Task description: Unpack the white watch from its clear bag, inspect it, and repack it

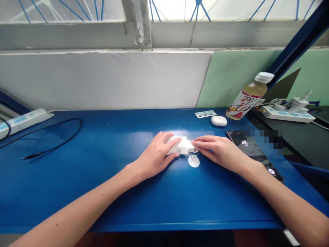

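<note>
box [183, 150] on desk [115, 199], my left hand [159, 149] curled round it, likely to stop sliding; my right hand [217, 147] nearly closed at white piece [190, 145] by right end, grip unclear; round sticker [193, 161] nearer me

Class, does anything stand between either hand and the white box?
Nothing visible stands between the left hand and the box: it grips it. For the right hand, a small white item at the box's right end comes between. The disc lies nearer the viewer, out of the way.
</note>
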Tool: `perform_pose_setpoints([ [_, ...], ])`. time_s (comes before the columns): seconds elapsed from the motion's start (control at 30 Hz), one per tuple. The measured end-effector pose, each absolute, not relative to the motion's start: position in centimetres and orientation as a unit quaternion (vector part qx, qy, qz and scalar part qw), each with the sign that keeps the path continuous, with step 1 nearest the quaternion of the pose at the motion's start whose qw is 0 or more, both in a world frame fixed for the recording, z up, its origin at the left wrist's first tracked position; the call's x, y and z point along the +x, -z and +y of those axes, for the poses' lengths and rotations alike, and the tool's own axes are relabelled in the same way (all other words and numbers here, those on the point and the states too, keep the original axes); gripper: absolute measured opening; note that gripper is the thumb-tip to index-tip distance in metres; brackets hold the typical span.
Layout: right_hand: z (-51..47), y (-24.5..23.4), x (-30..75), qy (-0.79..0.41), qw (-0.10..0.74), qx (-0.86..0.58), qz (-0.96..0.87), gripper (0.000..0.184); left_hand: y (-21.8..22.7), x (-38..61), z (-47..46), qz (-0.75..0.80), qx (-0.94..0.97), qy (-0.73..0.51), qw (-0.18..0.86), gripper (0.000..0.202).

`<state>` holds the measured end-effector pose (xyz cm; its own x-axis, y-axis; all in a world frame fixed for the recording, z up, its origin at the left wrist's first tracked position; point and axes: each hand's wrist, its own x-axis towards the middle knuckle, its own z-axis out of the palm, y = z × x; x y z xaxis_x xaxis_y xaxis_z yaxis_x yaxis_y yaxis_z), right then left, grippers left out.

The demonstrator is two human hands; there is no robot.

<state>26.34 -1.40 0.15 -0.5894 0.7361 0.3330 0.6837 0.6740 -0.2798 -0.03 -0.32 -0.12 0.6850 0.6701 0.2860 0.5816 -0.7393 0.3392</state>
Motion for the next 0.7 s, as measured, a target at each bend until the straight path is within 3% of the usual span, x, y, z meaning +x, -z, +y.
perform_pose_setpoints([
  [0.13,-1.6,0.6,25.5,-0.068,0.246,-0.405,-0.878,0.026,0.4,0.0,-0.3,0.343,0.912,-0.204,0.094,0.041],
  [0.4,-1.4,-0.8,26.5,-0.018,0.23,-0.428,-0.874,0.023,0.5,-0.1,-0.2,0.357,0.907,-0.2,0.102,0.042],
  [0.7,-2.5,-0.6,25.6,-0.093,0.214,-0.404,-0.884,0.028,0.9,-0.1,-0.1,0.358,0.899,-0.229,0.107,0.041],
])
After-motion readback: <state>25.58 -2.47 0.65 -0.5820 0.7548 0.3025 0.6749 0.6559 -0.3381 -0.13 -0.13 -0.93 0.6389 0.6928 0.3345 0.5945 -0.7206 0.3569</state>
